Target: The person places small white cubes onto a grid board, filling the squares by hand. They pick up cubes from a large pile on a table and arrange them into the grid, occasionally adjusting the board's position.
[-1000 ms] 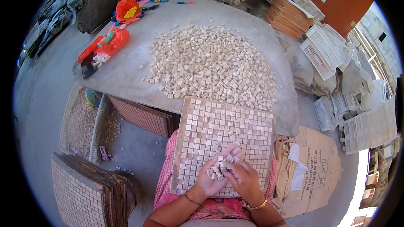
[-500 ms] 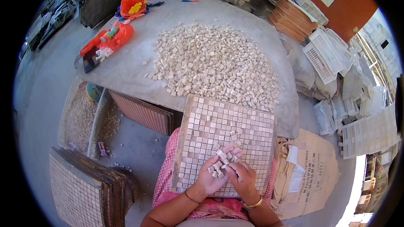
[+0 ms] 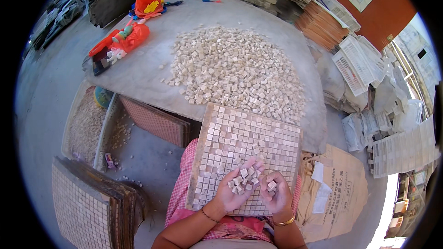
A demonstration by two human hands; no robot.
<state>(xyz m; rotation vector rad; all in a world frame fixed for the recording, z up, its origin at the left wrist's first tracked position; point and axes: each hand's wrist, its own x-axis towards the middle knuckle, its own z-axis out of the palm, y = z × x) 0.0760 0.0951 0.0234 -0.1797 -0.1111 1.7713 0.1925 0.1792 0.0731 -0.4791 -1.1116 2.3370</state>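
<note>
My left hand (image 3: 226,196) is cupped palm up over a tile mould board, with a small heap of stone mosaic cubes (image 3: 244,179) in it. Close at its right, my right hand (image 3: 278,195) has its fingers curled round a pale stone cube (image 3: 272,185); whether more cubes sit behind it I cannot tell. Beneath both hands, the square mould board (image 3: 197,166) rests on my lap against the table edge. Pale cubes fill most of its grid, and some cells in the middle are bare. A few loose cubes (image 3: 256,147) lie on top, just beyond my left fingertips.
A wide pile of cubes (image 3: 235,67) covers the middle of the stone table (image 3: 143,80). Red bags with toys (image 3: 131,37) sit at its far left. On the floor stand a white bin of chips (image 3: 83,129), stacked filled boards (image 3: 87,203) and a flattened brown sack (image 3: 344,198).
My right hand has drawn away to the right from the heap in my left palm and turned, its curled fingers now showing a cube. The left hand stays nearly in place.
</note>
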